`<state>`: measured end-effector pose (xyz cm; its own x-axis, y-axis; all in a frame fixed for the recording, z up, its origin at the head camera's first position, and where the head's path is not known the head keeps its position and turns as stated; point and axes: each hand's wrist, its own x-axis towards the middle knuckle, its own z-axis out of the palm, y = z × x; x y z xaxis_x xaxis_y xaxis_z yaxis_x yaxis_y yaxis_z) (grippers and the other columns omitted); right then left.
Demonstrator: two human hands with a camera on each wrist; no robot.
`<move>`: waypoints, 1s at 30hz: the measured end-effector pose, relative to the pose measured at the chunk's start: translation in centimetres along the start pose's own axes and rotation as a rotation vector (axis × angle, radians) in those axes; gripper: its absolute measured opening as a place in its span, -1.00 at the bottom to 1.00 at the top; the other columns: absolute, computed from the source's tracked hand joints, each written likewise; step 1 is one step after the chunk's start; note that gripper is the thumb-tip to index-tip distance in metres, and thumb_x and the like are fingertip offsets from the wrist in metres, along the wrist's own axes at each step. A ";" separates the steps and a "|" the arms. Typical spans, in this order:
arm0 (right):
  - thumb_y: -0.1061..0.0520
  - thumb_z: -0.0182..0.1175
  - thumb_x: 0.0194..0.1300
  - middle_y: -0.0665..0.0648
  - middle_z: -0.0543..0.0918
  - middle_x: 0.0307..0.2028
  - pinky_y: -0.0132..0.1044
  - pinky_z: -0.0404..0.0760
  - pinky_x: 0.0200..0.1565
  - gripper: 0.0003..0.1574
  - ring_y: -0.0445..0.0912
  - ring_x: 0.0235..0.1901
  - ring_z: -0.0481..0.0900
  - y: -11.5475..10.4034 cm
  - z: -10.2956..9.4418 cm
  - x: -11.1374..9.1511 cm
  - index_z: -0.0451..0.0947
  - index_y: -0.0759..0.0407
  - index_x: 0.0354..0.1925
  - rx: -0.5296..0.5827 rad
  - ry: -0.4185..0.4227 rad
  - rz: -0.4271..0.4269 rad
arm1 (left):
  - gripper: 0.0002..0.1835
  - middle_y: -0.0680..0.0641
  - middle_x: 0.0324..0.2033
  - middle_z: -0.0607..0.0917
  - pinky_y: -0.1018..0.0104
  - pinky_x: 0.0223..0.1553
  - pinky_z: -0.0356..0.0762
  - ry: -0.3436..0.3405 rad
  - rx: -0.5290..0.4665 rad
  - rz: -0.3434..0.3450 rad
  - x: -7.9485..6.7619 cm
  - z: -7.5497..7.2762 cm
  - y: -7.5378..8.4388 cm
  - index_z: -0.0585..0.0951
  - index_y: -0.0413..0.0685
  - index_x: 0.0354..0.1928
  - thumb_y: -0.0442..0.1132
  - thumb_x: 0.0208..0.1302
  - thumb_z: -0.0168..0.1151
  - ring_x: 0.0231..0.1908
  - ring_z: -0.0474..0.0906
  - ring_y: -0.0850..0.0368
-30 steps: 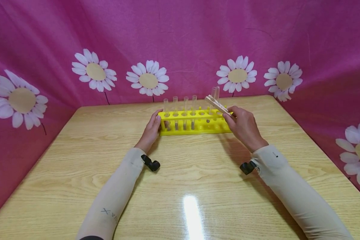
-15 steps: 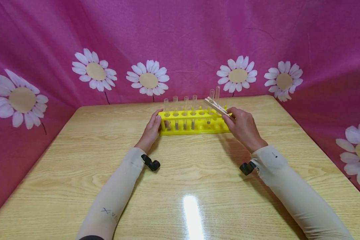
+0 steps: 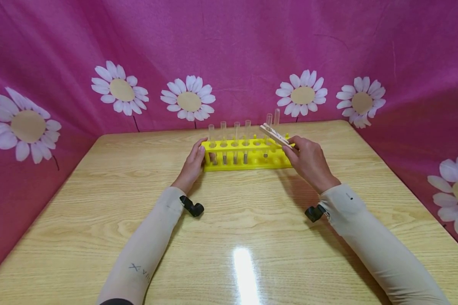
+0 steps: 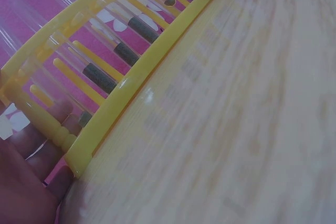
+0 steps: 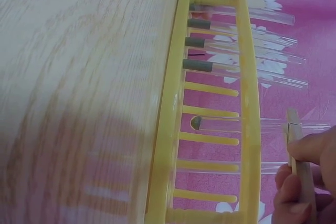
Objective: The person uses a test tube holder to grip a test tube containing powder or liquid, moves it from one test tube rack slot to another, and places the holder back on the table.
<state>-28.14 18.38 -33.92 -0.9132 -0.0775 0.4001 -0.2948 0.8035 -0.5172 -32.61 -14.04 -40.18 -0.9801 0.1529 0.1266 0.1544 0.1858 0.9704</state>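
Beige sleeve (image 3: 152,237) on the left arm, coming in over the near edge of the pale wood-grain table (image 3: 99,212); dark marks on the forearm. Small black device (image 3: 192,207) at the cuff. Left hand (image 3: 192,163) grasps the left end of a long yellow plastic test-tube rack (image 3: 248,167), thumb at its upper corner, fingers behind. Rack sits near the table's far edge, about midway between the left and right edges, long side facing the person.

From the rack's left end: four clear, slender, open-topped tubes (image 3: 236,132), upright in neighbouring holes, each with dark grey contents at the bottom; the leftmost holds less. Farther right, in what looks like the sixth hole, a fifth clear tube with a little dark grey matter (image 5: 220,124), upright; its rounded bottom hangs above the rack's base. Light wooden clamp (image 3: 273,134), tilted, closed around that tube's upper part. Just beyond, a clear tube with rounded top (image 3: 277,117), standing at the rack's rear row of pegs.

Right hand (image 3: 308,159), above the rack's right end, pinches the clamp's tail between thumb and fingers. Matching beige sleeve (image 3: 381,241) and black device (image 3: 314,212) on that arm.

Magenta cloth with white daisies (image 3: 236,51) hangs behind the far edge.
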 end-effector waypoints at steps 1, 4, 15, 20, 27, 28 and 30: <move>0.09 0.18 0.39 0.21 0.60 -0.20 -0.15 0.61 -0.30 -0.66 0.03 -0.36 0.47 0.0 0.0 0.0 0.52 0.25 0.04 0.001 -0.002 0.003 | -0.45 -0.03 0.39 0.22 0.09 0.39 0.02 0.001 0.000 0.001 0.0 0.0 0.0 0.11 0.31 0.47 0.19 0.51 -0.35 0.36 0.12 0.08; 0.07 0.18 0.39 0.21 0.60 -0.17 -0.13 0.64 -0.27 -0.64 0.04 -0.34 0.49 0.0 0.1 0.0 0.52 0.25 0.05 0.002 -0.014 0.012 | -0.45 -0.03 0.38 0.23 0.11 0.38 0.03 0.002 -0.003 0.002 0.0 0.0 0.0 0.13 0.33 0.46 0.18 0.50 -0.34 0.35 0.13 0.09; 0.05 0.17 0.39 0.22 0.59 -0.20 -0.17 0.60 -0.31 -0.59 0.04 -0.37 0.47 0.2 0.1 0.0 0.52 0.26 0.09 -0.008 -0.045 0.027 | -0.47 -0.02 0.41 0.18 0.11 0.40 -0.04 -0.020 -0.012 -0.028 -0.1 -0.1 0.3 0.09 0.36 0.48 0.13 0.52 -0.36 0.38 0.07 0.10; 0.06 0.19 0.38 0.22 0.60 -0.21 -0.17 0.58 -0.33 -0.59 0.04 -0.38 0.47 0.3 0.2 0.0 0.52 0.28 0.09 -0.025 -0.051 0.020 | -0.47 -0.03 0.37 0.24 0.13 0.38 0.02 -0.004 -0.009 -0.015 -0.1 -0.1 0.2 0.13 0.39 0.46 0.17 0.51 -0.34 0.33 0.13 0.10; 0.04 0.19 0.38 0.25 0.62 -0.20 -0.20 0.50 -0.40 -0.58 0.04 -0.41 0.46 0.6 0.1 0.0 0.54 0.28 0.07 -0.043 -0.060 0.013 | -0.47 -0.14 0.19 0.38 0.12 0.35 0.08 0.006 -0.007 0.037 -0.1 0.0 -0.1 0.14 0.33 0.45 0.17 0.51 -0.33 0.22 0.23 0.06; 0.04 0.19 0.38 0.25 0.62 -0.19 -0.20 0.50 -0.40 -0.58 0.04 -0.41 0.46 0.6 0.1 0.0 0.54 0.28 0.08 -0.044 -0.063 0.015 | -0.47 -0.13 0.18 0.38 0.12 0.34 0.08 0.007 -0.007 0.038 -0.1 0.0 -0.1 0.14 0.33 0.45 0.18 0.51 -0.33 0.22 0.23 0.06; 0.05 0.19 0.38 0.26 0.63 -0.18 -0.20 0.49 -0.40 -0.59 0.04 -0.41 0.46 0.6 0.1 0.0 0.54 0.28 0.08 -0.045 -0.064 0.014 | -0.47 -0.17 0.13 0.41 0.12 0.33 0.10 0.005 -0.010 0.041 -0.1 -0.1 -0.1 0.14 0.33 0.45 0.17 0.51 -0.34 0.18 0.25 0.05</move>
<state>-28.34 18.75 -34.32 -0.9337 -0.1023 0.3431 -0.2700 0.8305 -0.4872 -32.58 -14.11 -40.25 -0.9736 0.1549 0.1678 0.1935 0.1695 0.9664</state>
